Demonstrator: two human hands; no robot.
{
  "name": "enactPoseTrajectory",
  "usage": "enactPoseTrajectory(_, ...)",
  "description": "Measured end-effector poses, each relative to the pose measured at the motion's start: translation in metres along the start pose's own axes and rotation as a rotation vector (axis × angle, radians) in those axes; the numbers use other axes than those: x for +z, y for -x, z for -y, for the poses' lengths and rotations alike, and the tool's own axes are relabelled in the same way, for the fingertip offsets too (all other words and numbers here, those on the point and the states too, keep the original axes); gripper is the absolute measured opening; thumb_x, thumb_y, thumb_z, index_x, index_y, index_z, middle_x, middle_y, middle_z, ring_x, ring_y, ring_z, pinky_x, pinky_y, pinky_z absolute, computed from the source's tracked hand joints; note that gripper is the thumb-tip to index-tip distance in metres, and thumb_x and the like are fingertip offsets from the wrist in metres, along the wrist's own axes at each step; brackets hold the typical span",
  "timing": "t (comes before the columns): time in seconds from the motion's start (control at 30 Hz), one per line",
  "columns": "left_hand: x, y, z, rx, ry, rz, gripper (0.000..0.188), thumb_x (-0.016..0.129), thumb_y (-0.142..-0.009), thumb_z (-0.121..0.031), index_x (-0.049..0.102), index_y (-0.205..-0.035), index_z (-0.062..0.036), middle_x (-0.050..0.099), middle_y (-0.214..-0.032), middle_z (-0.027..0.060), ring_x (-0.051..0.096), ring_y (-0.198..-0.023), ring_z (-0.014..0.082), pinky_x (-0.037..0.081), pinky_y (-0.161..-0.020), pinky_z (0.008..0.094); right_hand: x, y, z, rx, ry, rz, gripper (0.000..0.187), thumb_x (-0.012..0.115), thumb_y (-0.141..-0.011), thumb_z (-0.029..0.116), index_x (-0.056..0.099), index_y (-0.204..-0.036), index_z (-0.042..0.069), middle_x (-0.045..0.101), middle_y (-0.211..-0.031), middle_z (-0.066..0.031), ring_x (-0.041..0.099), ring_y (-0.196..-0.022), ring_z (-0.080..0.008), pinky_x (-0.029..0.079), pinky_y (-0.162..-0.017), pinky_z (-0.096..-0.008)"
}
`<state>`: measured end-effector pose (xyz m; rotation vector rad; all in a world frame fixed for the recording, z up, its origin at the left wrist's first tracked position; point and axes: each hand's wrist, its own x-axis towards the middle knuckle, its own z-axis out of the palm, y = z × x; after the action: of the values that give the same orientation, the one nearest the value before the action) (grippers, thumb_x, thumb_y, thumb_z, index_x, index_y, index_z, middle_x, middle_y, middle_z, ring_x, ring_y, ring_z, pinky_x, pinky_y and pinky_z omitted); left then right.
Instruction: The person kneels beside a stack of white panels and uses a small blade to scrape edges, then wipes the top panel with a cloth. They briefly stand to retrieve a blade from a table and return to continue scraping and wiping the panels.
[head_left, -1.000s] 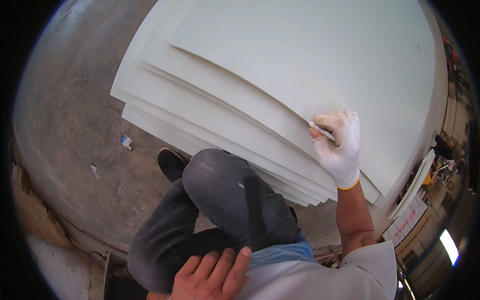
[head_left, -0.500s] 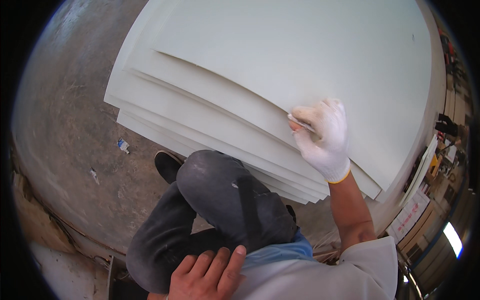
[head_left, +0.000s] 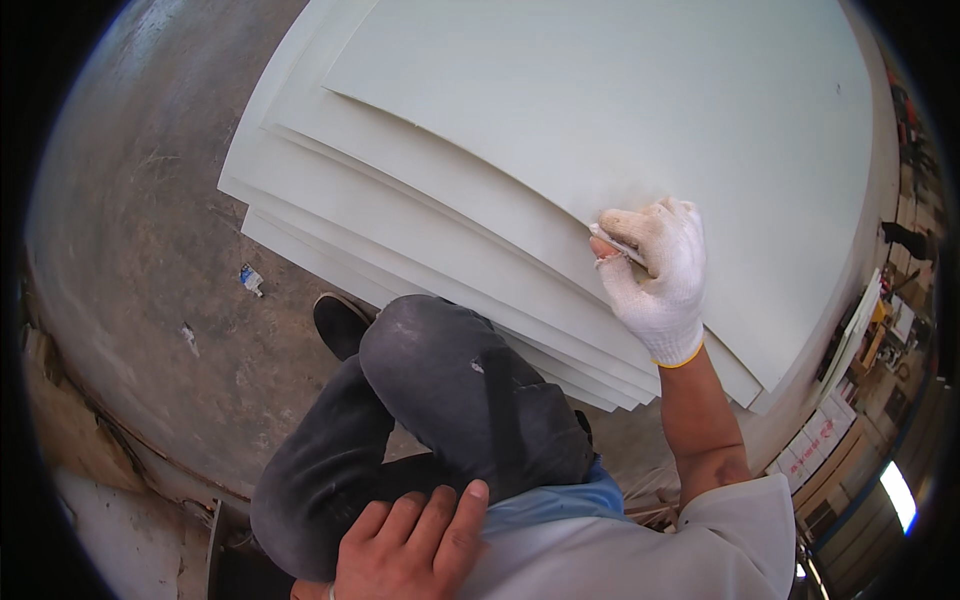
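Note:
A stack of large, pale, thin sheets (head_left: 480, 110) fills the upper middle of the head view, its layers fanned out in steps toward me. My right hand (head_left: 660, 265), in a white knit glove with a yellow cuff edge, is closed at the near edge of the top sheet. Between thumb and fingers it pinches a small thin strip (head_left: 622, 246), pale and flat, whose kind I cannot make out. Bare skin of the thumb shows through the glove tip. My bare left hand (head_left: 405, 545) lies on my lap with fingers stretched out, holding nothing.
My bent knees in dark trousers (head_left: 430, 370) press close to the stack's near side. On the stained concrete floor (head_left: 130, 230) lie a small blue-and-white scrap (head_left: 251, 280) and a pale scrap (head_left: 190, 340). Boxes and boards (head_left: 815, 435) stand along the right.
The whole view has shifted slightly, so the stack sits a little farther right and higher. My right hand keeps its pinch at the sheet's edge; my left hand stays on my lap.

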<state>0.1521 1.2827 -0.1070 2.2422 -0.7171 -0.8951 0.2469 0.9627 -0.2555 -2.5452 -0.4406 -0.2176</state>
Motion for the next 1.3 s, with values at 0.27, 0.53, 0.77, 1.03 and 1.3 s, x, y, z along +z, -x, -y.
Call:
enactPoseTrajectory(0.27,-0.001,0.000,-0.001,0.010,0.012,0.010,0.067,0.075,-0.092,-0.020,0.058,-0.153,0.0007,0.070,-0.127,0.0150,0.066,-0.101,0.0299,0.050,-0.082,0.0415,-0.003,-0.001,-0.001,0.034,0.021,0.075,0.029,0.081,-0.074,-0.001,0.069,-0.095,0.014,0.060,-0.081,0.0021,0.050,-0.071,-0.0220,0.038,-0.076,-0.0380)
enactPoseTrajectory(0.53,0.000,0.001,-0.001,0.033,0.013,-0.003,0.065,0.075,-0.093,-0.020,0.059,-0.152,0.0010,0.071,-0.127,0.0152,0.067,-0.103,0.0303,0.050,-0.083,0.0413,-0.005,0.001,0.002,0.015,0.029,0.032,0.026,0.082,-0.075,0.001,0.070,-0.094,0.014,0.063,-0.083,0.0025,0.053,-0.073,-0.0213,0.038,-0.076,-0.0379)
enactPoseTrajectory(0.77,-0.001,0.003,-0.002,0.039,-0.009,0.005,0.065,0.075,-0.092,-0.020,0.059,-0.152,0.0009,0.070,-0.127,0.0148,0.067,-0.102,0.0296,0.050,-0.083,0.0413,-0.003,0.001,0.001,0.006,-0.013,0.008,0.026,0.079,-0.076,-0.004,0.071,-0.097,0.009,0.060,-0.080,-0.0011,0.049,-0.072,-0.0237,0.038,-0.075,-0.0380)
enactPoseTrajectory(1.03,0.000,0.007,-0.002,0.042,0.000,0.000,0.066,0.075,-0.092,-0.020,0.059,-0.152,0.0008,0.070,-0.127,0.0148,0.067,-0.101,0.0293,0.050,-0.083,0.0409,-0.007,0.000,0.004,0.029,0.029,0.042,0.024,0.080,-0.076,0.000,0.070,-0.095,0.012,0.065,-0.084,0.0013,0.053,-0.074,-0.0218,0.039,-0.075,-0.0386)
enactPoseTrajectory(1.3,0.002,0.006,-0.003,0.036,-0.003,-0.007,0.067,0.075,-0.091,-0.019,0.058,-0.153,0.0014,0.070,-0.127,0.0156,0.066,-0.100,0.0299,0.050,-0.082,0.0416,-0.011,0.007,0.002,0.033,0.029,0.049,0.025,0.079,-0.076,-0.004,0.070,-0.095,0.010,0.065,-0.083,-0.0003,0.051,-0.073,-0.0233,0.039,-0.076,-0.0379)
